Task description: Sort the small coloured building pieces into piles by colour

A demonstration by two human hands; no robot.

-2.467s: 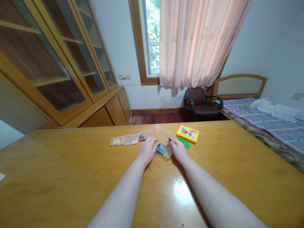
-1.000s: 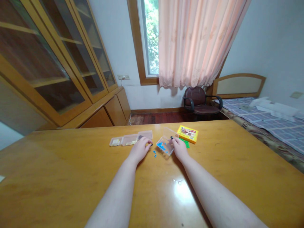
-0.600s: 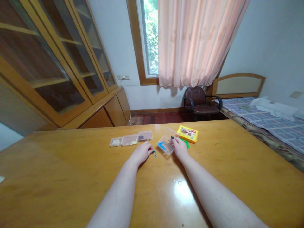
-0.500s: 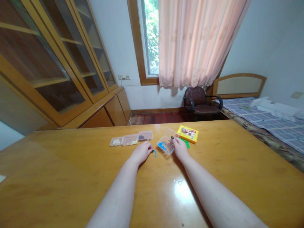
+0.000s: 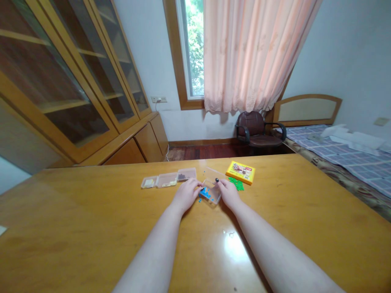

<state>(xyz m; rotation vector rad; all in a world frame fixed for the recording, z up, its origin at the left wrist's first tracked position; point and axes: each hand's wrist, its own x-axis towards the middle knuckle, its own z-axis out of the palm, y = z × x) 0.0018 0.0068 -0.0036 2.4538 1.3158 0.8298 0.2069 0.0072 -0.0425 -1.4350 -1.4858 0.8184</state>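
My right hand (image 5: 229,192) grips the right side of a small clear plastic box (image 5: 218,197) with an open lid. Small blue pieces (image 5: 207,193) lie inside the box, mostly toward its left. At the box's left edge, my left hand (image 5: 187,194) has its fingers pinched together; what is between them is too small to make out. One or two loose blue pieces (image 5: 200,200) rest on the table just below those fingertips. Behind my right hand is a pile of green pieces (image 5: 236,184), beside a yellow picture box (image 5: 241,171).
Three more clear boxes stand in a row to the left: one with dark pieces (image 5: 187,174), one with cream pieces (image 5: 166,180), and a smaller one (image 5: 149,182). All are on a wooden table (image 5: 106,228). A chair (image 5: 259,132) is beyond its far edge.
The clear box has come down and slightly left in my right hand, uncovering more green pieces. My left hand has moved from the loose blue pieces to the box's left edge.
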